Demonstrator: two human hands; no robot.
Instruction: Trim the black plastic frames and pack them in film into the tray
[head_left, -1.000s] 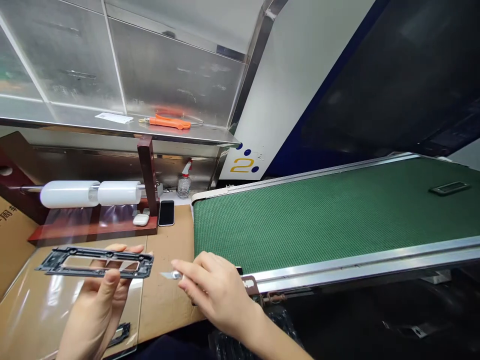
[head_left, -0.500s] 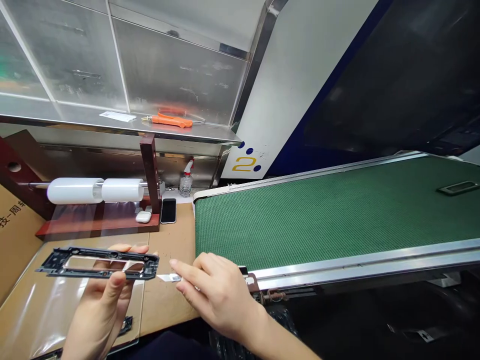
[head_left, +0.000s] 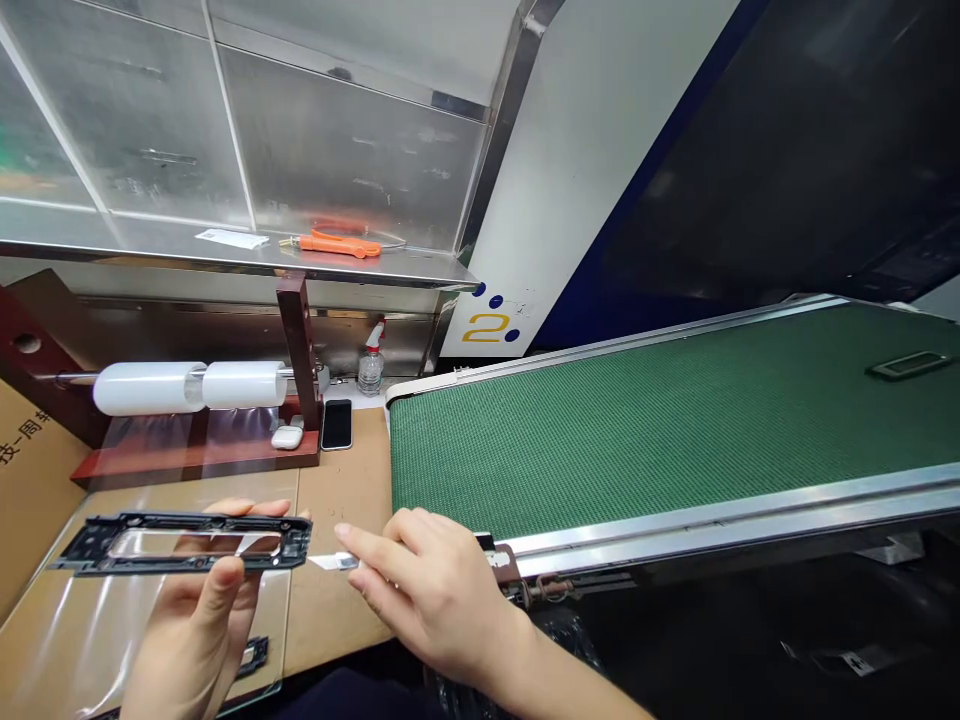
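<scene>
My left hand (head_left: 206, 610) holds up a long black plastic frame (head_left: 97, 548) with a clear window in its middle. Its thumb presses the near edge while the fingers lie behind. In my right hand (head_left: 431, 590) is a craft knife (head_left: 334, 562), pinched close to its blade; the handle is hidden by the hand. The blade points left at the frame's right end, with a small gap between them. Another black plastic part (head_left: 255, 655) lies below, partly covered by my left hand.
Two white film rolls (head_left: 150, 388) hang on a dark red stand (head_left: 300, 350). Behind the hands are a phone (head_left: 337, 425), a white earbud case (head_left: 287, 437) and a spray bottle (head_left: 370, 365). An orange electric screwdriver (head_left: 337, 244) lies on the metal shelf. A green conveyor (head_left: 600, 440) carries another frame (head_left: 907, 366).
The black frame and my left hand have shifted slightly left and down. My right hand has barely moved, still holding the knife.
</scene>
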